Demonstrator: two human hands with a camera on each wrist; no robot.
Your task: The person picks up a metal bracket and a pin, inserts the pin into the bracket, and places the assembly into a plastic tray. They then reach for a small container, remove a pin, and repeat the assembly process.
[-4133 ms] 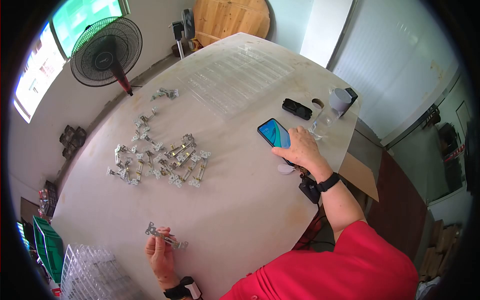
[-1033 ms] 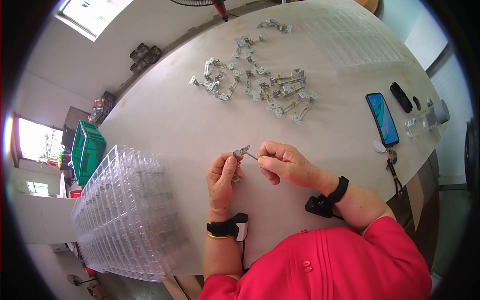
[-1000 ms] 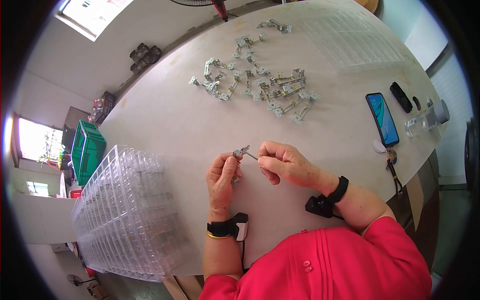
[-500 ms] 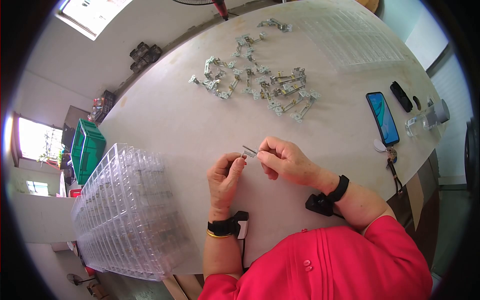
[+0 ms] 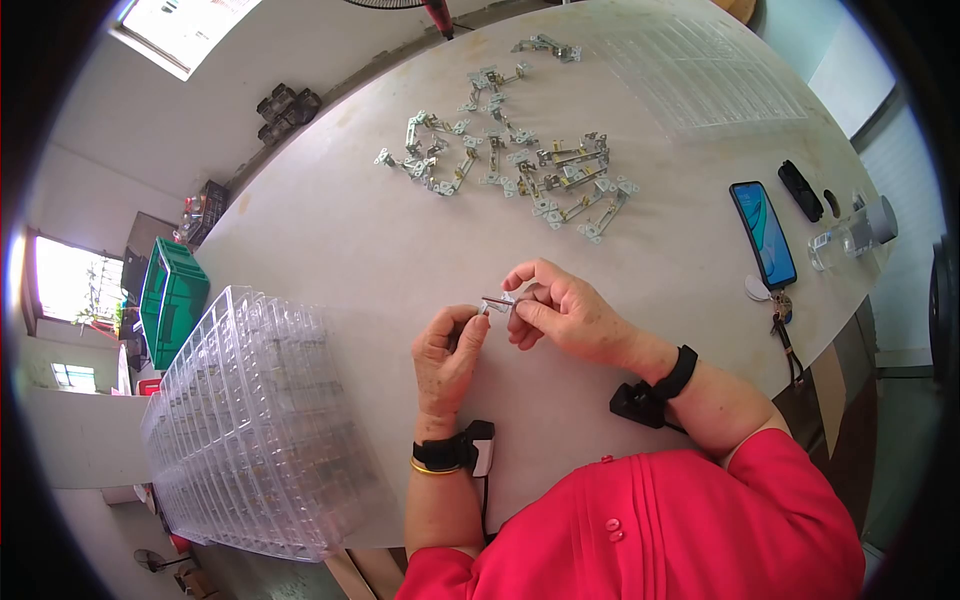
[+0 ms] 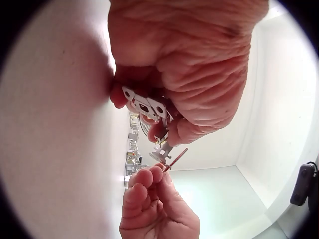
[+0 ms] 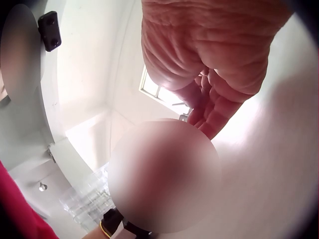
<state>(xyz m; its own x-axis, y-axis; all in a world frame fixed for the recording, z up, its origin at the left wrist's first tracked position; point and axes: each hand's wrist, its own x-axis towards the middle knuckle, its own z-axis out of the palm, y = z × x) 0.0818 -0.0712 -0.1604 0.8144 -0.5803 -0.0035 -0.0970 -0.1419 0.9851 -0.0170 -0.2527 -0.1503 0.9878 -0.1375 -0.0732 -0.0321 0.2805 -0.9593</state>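
Observation:
In the head view my left hand (image 5: 445, 360) grips a small metal bracket, thumb against the fingers, just above the table's near part. The left wrist view shows the bracket (image 6: 144, 105) with round holes in its plate; its far end reaches my right fingertips. My right hand (image 5: 572, 312) faces it from the right and pinches a thin rod (image 5: 496, 301), which points left across the bracket. That rod (image 6: 178, 157) looks reddish. A blurred patch hides most of the work in the right wrist view, where my right hand (image 7: 214, 74) shows its curled fingers.
Several similar metal brackets (image 5: 575, 180) lie loosely heaped on the table (image 5: 330, 230). Clear plastic trays (image 5: 250, 420) are stacked at the left; another tray (image 5: 710, 85) lies at the back right. A phone (image 5: 763, 235), black case (image 5: 801, 192) and clear bottle (image 5: 855, 232) are at the right.
My right hand has left the phone and come to the bracket in my left hand. In the last second the bracket and rod turned, the rod now lying flatter, and my right index finger lifted.

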